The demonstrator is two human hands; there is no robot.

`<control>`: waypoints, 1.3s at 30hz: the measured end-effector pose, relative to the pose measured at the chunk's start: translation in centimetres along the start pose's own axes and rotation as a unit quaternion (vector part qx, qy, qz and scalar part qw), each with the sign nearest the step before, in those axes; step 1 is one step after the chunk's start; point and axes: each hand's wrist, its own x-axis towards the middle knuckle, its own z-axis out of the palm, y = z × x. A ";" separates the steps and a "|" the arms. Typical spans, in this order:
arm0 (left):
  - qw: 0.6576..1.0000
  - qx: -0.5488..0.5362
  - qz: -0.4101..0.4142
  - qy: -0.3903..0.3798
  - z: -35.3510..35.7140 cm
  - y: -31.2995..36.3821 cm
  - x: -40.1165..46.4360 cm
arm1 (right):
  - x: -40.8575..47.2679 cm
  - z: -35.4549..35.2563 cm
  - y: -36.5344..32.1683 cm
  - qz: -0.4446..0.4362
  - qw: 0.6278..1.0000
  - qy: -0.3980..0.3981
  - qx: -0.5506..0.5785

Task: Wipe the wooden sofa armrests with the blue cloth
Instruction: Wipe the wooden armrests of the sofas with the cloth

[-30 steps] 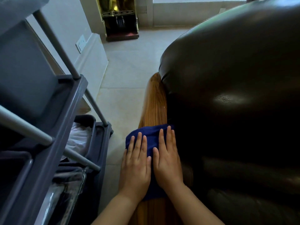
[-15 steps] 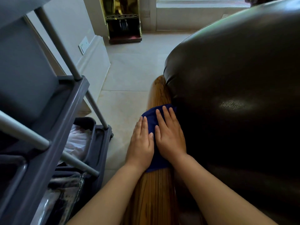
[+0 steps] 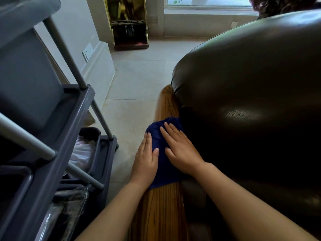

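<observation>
A blue cloth (image 3: 162, 164) lies draped over the wooden sofa armrest (image 3: 161, 211), which runs away from me along the left side of a dark leather sofa (image 3: 251, 105). My left hand (image 3: 145, 162) lies flat on the cloth's left side, fingers together, pressing on the armrest's outer edge. My right hand (image 3: 180, 150) presses flat on the cloth's top, fingers slightly spread, next to the leather cushion. The armrest's rounded far end (image 3: 165, 101) shows beyond the cloth. The part under the cloth is hidden.
A grey cleaning cart (image 3: 52, 136) with metal posts and shelves stands close on the left, with plastic bags in its lower bins. Pale floor tiles (image 3: 135, 87) run between cart and sofa. A gold-framed machine (image 3: 128, 23) stands by the far wall.
Both hands have slid the cloth forward along the armrest, away from me, leaving more bare wood near me. The hands have moved slightly apart.
</observation>
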 end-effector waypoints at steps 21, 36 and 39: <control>0.994 0.048 0.002 -0.097 -6.5 -1.0 -3.1 | -5.2 -0.5 -2.7 0.024 0.997 0.078 -0.018; 0.991 0.100 0.017 -0.089 -6.0 0.5 -11.6 | -14.9 2.7 -7.0 0.119 0.977 0.110 0.136; 0.990 0.098 0.002 -0.105 -6.3 1.4 -12.4 | -16.8 3.0 -7.8 0.159 0.968 0.117 0.153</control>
